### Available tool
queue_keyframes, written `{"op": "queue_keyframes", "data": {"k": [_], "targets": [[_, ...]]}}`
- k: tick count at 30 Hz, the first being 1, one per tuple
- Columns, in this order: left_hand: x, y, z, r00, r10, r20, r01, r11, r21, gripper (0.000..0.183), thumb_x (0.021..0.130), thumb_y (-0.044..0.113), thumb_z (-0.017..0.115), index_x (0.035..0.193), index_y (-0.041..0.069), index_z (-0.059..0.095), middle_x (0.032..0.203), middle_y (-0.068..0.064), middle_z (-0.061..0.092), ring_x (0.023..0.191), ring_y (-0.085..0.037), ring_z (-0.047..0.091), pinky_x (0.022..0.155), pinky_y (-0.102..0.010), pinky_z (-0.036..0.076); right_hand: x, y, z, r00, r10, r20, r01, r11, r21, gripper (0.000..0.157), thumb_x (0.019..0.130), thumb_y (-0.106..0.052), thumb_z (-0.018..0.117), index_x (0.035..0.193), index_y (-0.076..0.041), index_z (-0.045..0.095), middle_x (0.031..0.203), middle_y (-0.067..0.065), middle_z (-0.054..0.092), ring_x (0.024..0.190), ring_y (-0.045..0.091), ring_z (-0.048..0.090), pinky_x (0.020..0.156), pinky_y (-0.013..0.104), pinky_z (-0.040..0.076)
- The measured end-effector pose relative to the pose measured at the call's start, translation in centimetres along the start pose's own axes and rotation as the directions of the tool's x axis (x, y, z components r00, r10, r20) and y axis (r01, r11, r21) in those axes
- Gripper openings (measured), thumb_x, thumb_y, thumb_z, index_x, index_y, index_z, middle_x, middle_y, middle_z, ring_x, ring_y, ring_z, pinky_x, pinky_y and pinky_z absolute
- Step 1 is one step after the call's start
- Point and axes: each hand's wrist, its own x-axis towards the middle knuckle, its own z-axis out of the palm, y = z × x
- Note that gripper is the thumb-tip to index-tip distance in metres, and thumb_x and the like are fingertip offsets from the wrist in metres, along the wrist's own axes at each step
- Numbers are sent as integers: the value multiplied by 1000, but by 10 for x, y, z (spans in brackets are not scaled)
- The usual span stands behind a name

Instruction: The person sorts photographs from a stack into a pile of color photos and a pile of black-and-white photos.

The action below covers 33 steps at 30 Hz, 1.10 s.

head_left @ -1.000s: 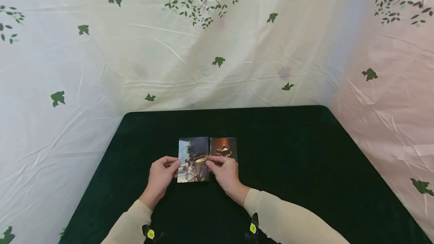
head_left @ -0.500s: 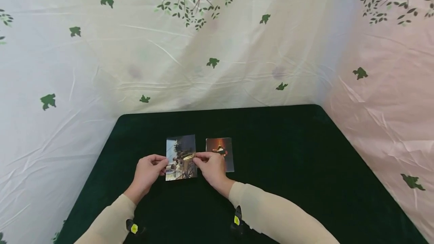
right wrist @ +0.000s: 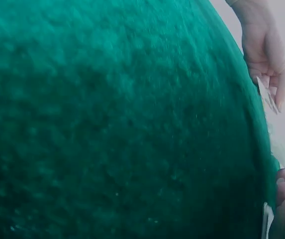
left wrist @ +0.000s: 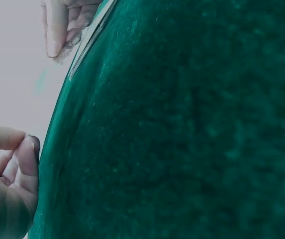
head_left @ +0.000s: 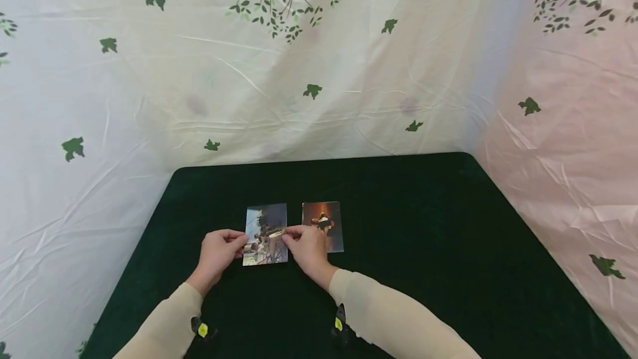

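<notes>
A glossy picture card (head_left: 264, 220), with a blue-sky outdoor scene on it, is held upright in portrait between both hands, close over the dark green cloth. My left hand (head_left: 217, 252) pinches its left edge between thumb and fingers. At its right edge, my right hand (head_left: 311, 251) pinches with thumb and index finger. A second card (head_left: 334, 215), brown and orange with a small figure, lies to the right, its lower left part hidden by my right hand. In the left wrist view, the held card's edge (left wrist: 93, 37) shows thin beside the fingers.
The dark green cloth (head_left: 423, 237) covers the table and stretches to both sides. Behind and around it hangs a pale curtain (head_left: 359, 65) printed with leaves and branches. A dark strap with a yellow marker (head_left: 202, 329) sits at the left wrist.
Both hands have moved the outdoor picture card left, opening a gap of green cloth between it and the second card. Over the last half second it has settled slightly straighter.
</notes>
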Motion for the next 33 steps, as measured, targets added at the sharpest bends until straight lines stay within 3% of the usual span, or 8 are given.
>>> {"op": "queue_keyframes", "data": {"k": [6, 15, 24, 33], "targets": [[4, -2, 5, 999, 33, -9, -32, 995, 94, 22, 90, 21, 68, 102, 3, 72, 86, -8, 67, 71, -19, 61, 63, -28, 52, 1, 6, 3, 999, -21, 47, 25, 995, -97, 11, 81, -20, 77, 90, -16, 79, 79, -10, 72, 71, 0, 62, 76, 33, 45], [5, -5, 4, 1000, -10, -25, 14, 985, 169, 22, 90, 24, 68, 100, 5, 73, 84, -7, 64, 70, -21, 57, 62, -31, 46, 2, 5, 7, 996, -31, 86, 46, 982, -186, 11, 81, -24, 78, 90, -18, 79, 80, -10, 72, 75, 3, 64, 78, 39, 36], [6, -10, 4, 1000, -10, -28, 15, 983, 183, 20, 89, 24, 69, 96, 6, 74, 77, -4, 66, 66, -19, 57, 59, -30, 45, 2, 6, 12, 996, -45, 81, 59, 982, -182, 10, 80, -23, 78, 89, -18, 79, 76, -10, 71, 68, 1, 60, 73, 35, 41], [5, -11, 6, 998, 16, -57, -2, 971, 241, 19, 87, 25, 71, 89, 8, 75, 73, -2, 65, 63, -17, 57, 58, -31, 44, -1, 5, 13, 993, -74, 96, 94, 968, -234, 6, 81, -20, 75, 86, -19, 79, 75, -11, 70, 68, 4, 61, 75, 42, 46]]}}
